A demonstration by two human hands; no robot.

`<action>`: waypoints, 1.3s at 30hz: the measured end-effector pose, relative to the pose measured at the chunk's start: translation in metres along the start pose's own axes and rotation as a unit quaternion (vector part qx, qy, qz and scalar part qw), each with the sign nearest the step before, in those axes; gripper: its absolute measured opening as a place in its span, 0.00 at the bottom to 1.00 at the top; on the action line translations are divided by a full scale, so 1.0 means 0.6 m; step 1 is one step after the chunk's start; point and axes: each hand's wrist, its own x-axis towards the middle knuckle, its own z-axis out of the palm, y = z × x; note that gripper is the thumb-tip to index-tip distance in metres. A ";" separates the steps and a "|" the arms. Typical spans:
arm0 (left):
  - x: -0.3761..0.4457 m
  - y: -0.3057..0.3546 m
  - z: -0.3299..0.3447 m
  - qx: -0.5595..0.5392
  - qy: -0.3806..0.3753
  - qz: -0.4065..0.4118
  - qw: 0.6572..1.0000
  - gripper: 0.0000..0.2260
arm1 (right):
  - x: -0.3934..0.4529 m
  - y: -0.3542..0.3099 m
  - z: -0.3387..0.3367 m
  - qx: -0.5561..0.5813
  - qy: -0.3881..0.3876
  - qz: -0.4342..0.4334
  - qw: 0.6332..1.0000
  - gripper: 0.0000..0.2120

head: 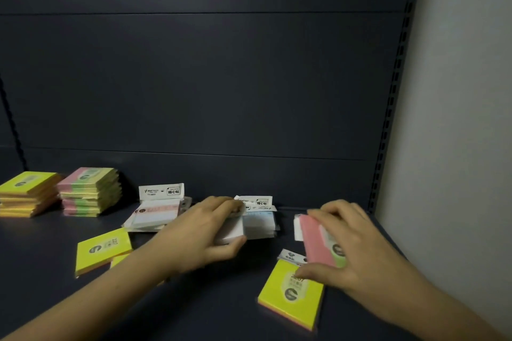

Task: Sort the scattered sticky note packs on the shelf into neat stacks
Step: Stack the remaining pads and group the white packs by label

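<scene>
My left hand [206, 232] grips a white sticky note pack [232, 230], pressed against a small pile of white and pale blue packs [261, 223] at the shelf's middle. My right hand [352, 246] lies over a pink and green pack [318, 241], fingers curled on its far edge and thumb at its near edge. A yellow pack [292, 292] lies just in front of that hand. Another yellow pack [103, 249] lies at the left front. Behind it sits a white bagged pack pile [155, 213]. At the far left stand a yellow stack [26, 194] and a pink, green and yellow stack [90, 191].
The dark shelf board [194, 299] runs to a dark back panel [207, 77]. A slotted upright [393, 91] and a pale wall [457, 91] close off the right side. A small white bagged pack [291, 256] peeks out under the pink pack.
</scene>
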 end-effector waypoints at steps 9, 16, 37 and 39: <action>0.111 -0.020 0.099 0.011 -0.068 0.037 0.997 0.31 | -0.011 0.059 -0.014 -0.046 0.007 0.049 0.998 0.58; 0.137 -0.036 0.130 0.033 -0.064 0.069 0.995 0.31 | -0.017 0.084 -0.018 -0.054 -0.001 0.067 0.996 0.60; 0.071 -0.062 0.051 0.097 -0.060 -0.001 0.993 0.31 | 0.021 0.034 0.040 0.000 0.015 0.042 0.999 0.58; 0.029 -0.083 0.030 0.089 -0.049 -0.012 0.995 0.30 | 0.025 0.014 0.059 0.004 0.026 0.040 0.999 0.57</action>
